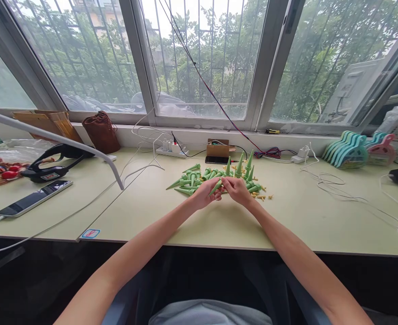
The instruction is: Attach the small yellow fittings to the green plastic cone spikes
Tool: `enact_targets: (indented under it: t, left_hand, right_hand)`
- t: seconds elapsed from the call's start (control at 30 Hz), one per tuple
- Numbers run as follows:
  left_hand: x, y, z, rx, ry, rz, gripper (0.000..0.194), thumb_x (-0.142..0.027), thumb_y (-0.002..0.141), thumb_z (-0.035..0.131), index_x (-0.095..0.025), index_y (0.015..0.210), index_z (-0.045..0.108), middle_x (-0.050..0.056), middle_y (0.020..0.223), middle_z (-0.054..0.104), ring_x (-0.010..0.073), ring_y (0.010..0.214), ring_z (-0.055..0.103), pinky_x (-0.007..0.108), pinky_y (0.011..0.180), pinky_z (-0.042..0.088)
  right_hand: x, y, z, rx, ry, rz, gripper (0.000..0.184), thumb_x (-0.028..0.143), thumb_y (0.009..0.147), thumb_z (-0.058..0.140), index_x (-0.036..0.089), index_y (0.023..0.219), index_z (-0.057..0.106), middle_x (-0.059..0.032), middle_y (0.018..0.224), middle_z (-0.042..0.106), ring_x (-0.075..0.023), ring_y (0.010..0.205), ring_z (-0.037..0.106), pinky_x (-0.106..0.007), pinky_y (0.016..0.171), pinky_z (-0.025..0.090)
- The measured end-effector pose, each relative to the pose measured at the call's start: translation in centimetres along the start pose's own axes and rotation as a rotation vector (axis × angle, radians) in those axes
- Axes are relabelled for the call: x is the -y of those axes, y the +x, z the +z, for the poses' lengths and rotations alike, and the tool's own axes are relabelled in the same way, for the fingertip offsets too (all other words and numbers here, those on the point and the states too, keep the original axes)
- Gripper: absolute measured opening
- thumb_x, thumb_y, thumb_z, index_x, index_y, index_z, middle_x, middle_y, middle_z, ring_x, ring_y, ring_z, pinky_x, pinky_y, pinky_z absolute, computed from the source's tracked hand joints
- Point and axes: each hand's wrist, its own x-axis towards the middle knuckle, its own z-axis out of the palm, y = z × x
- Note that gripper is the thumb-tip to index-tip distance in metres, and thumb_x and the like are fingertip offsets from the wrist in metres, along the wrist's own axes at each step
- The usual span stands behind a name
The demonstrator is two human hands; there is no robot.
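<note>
Inward of tabletop [134, 216] front edge: left hand [202, 196] curls fingers round green cone [215, 187]; right hand's [237, 191] apparently pinch its end; steadiness needed.

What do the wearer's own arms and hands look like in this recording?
The left hand and right hand are bare, without gloves. No sleeve, watch or bracelet shows on either arm; rings are too small to judge. Pale grey cloth, probably clothing, shows at the bottom edge.
</note>
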Motion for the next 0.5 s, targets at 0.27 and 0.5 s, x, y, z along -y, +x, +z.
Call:
enact_targets:
  t: [0.27, 0.5]
  left_hand:
    - [-0.05, -0.07, 0.00, 0.034, 0.023, 0.020, 0.027, -0.040, 0.079, 0.069, -0.018, 0.087, 0.056, -0.002, 0.068, 0.046, 0.0049, 0.048, 0.037, 0.020, 0.047, 0.036]
    - [0.08, 0.10, -0.08, -0.102, 0.062, 0.076, 0.036, -0.033, 0.077, 0.071, -0.020, 0.105, 0.053, -0.003, 0.068, 0.050, 0.0056, 0.046, 0.042, 0.021, 0.046, 0.036]
  right_hand:
    - [0.06, -0.03, 0.01, 0.006, -0.007, -0.015, 0.051, 0.053, 0.097, 0.039, 0.017, 0.065, 0.056, -0.0014, 0.061, 0.060, -0.0119, 0.054, 0.048, -0.024, 0.056, 0.036]
    - [-0.36, 0.03, 0.18, -0.008, -0.025, -0.016, 0.052, 0.055, 0.096, 0.039, 0.017, 0.065, 0.055, -0.0002, 0.059, 0.054, -0.0112, 0.054, 0.044, -0.024, 0.054, 0.033]
